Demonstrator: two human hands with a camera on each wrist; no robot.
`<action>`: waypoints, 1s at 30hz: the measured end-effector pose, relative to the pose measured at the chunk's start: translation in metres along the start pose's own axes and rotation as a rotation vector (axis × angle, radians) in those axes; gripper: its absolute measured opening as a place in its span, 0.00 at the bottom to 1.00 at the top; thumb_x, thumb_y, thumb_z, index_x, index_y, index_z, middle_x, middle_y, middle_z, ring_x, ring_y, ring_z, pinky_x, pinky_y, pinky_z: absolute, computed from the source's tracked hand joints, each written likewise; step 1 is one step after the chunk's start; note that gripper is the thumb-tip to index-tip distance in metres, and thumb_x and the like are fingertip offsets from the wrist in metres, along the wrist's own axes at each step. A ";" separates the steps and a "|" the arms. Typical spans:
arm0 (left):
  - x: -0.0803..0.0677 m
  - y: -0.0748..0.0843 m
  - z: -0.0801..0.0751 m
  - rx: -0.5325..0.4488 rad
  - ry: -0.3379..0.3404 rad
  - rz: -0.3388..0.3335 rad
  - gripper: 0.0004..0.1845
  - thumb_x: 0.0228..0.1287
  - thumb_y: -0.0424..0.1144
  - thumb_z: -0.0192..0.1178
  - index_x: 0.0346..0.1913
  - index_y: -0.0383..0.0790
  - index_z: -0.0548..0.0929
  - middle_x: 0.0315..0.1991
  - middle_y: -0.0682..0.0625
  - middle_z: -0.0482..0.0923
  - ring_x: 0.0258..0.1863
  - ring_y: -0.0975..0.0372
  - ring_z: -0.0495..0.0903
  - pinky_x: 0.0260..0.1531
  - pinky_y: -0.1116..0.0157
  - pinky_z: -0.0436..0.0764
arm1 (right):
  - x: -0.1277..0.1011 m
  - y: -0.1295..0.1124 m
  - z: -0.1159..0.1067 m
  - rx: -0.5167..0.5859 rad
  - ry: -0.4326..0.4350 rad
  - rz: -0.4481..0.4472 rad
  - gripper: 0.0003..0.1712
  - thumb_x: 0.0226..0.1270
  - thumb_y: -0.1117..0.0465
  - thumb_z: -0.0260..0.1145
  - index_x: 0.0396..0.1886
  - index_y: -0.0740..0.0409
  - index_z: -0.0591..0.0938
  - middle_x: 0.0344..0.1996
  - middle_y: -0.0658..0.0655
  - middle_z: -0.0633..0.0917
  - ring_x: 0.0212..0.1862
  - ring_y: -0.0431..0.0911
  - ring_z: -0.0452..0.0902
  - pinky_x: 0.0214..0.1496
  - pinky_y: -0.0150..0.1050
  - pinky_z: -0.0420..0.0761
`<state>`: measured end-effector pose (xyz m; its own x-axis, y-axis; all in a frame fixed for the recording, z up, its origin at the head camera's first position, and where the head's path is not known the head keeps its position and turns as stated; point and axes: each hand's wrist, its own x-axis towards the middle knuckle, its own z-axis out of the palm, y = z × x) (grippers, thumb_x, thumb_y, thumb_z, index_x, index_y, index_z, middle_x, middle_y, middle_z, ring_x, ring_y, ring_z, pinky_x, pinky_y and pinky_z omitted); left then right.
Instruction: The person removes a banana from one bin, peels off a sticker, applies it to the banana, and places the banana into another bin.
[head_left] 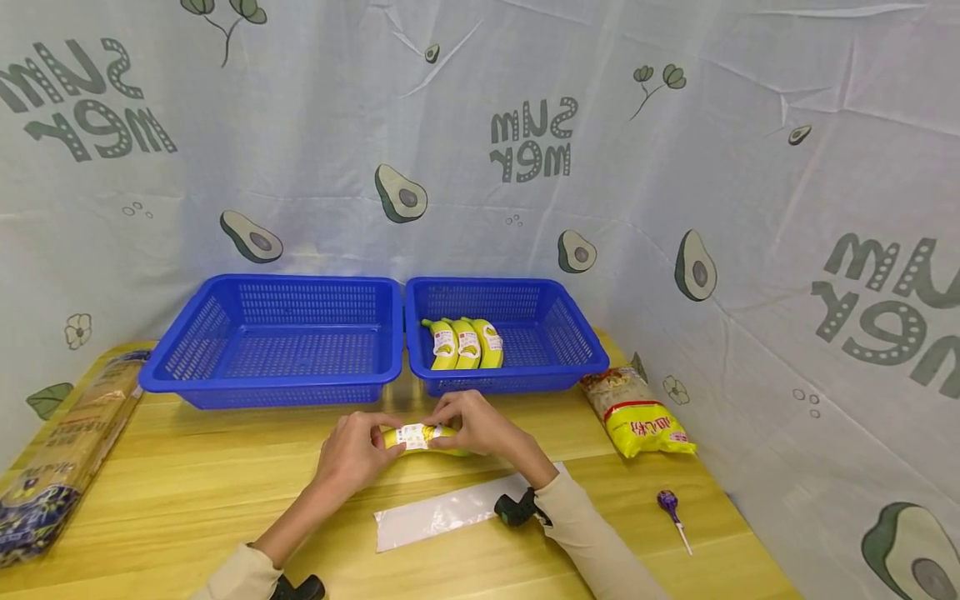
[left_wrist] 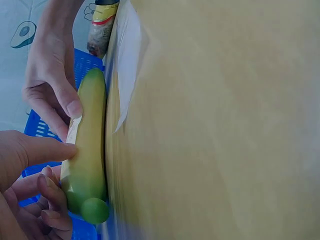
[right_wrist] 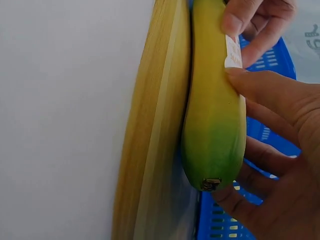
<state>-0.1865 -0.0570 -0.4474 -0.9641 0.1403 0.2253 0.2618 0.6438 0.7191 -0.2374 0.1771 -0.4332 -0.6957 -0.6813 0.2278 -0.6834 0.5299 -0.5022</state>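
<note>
A yellow banana (head_left: pixel 391 438) with green ends (left_wrist: pixel 90 150) lies crosswise just in front of the baskets. My left hand (head_left: pixel 351 452) holds it near its left, stem end between thumb and fingers. Towards the other end my right hand (head_left: pixel 480 427) grips it the same way. Between the two hands a white printed label (head_left: pixel 412 436) sits on the banana's skin, and both thumbs press close to its edge. The right wrist view shows the dark blunt tip of the banana (right_wrist: pixel 212 110) and my right thumb on the label's border.
Three labelled bananas (head_left: pixel 468 343) lie in the right blue basket (head_left: pixel 525 382); a larger blue basket (head_left: pixel 273 396) stands left of it. A glossy white strip (head_left: pixel 442 513) lies nearer me. Long packaged goods (head_left: pixel 67 454) flank the left edge; a yellow food bag (head_left: pixel 641 421) and lollipop (head_left: pixel 669 502) lie right.
</note>
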 end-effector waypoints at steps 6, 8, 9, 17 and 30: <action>0.000 0.002 -0.003 0.036 -0.007 -0.013 0.15 0.55 0.33 0.82 0.47 0.43 0.94 0.17 0.57 0.73 0.17 0.64 0.70 0.15 0.67 0.66 | 0.000 0.002 -0.001 -0.015 0.001 -0.015 0.18 0.61 0.67 0.83 0.51 0.64 0.93 0.39 0.57 0.90 0.37 0.42 0.81 0.40 0.39 0.87; 0.000 0.001 -0.003 0.047 -0.012 -0.018 0.16 0.55 0.33 0.83 0.47 0.43 0.94 0.17 0.57 0.74 0.18 0.64 0.71 0.15 0.66 0.68 | 0.000 0.002 -0.001 -0.016 -0.002 -0.004 0.18 0.60 0.66 0.84 0.50 0.63 0.93 0.39 0.56 0.90 0.37 0.39 0.80 0.39 0.34 0.86; 0.000 0.001 -0.004 0.051 -0.015 -0.020 0.16 0.54 0.33 0.83 0.48 0.43 0.94 0.18 0.57 0.74 0.19 0.64 0.71 0.15 0.66 0.69 | 0.000 0.003 -0.001 -0.015 -0.004 0.003 0.18 0.60 0.66 0.84 0.50 0.63 0.93 0.39 0.56 0.90 0.36 0.37 0.80 0.39 0.32 0.84; 0.000 -0.001 -0.007 0.066 -0.035 -0.026 0.19 0.52 0.33 0.84 0.49 0.41 0.94 0.19 0.57 0.75 0.20 0.63 0.72 0.17 0.64 0.71 | -0.001 0.002 -0.004 -0.017 -0.028 0.030 0.19 0.60 0.65 0.85 0.51 0.63 0.93 0.39 0.56 0.91 0.36 0.38 0.82 0.40 0.33 0.87; 0.002 -0.003 -0.020 0.218 -0.112 -0.040 0.22 0.46 0.40 0.88 0.45 0.36 0.94 0.44 0.43 0.91 0.35 0.55 0.83 0.25 0.57 0.80 | -0.002 0.003 -0.006 -0.006 -0.056 0.040 0.16 0.62 0.62 0.85 0.48 0.62 0.93 0.39 0.54 0.91 0.37 0.40 0.84 0.39 0.30 0.85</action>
<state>-0.1883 -0.0738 -0.4356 -0.9755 0.1865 0.1168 0.2197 0.7956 0.5646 -0.2389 0.1833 -0.4305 -0.7087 -0.6870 0.1606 -0.6570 0.5598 -0.5049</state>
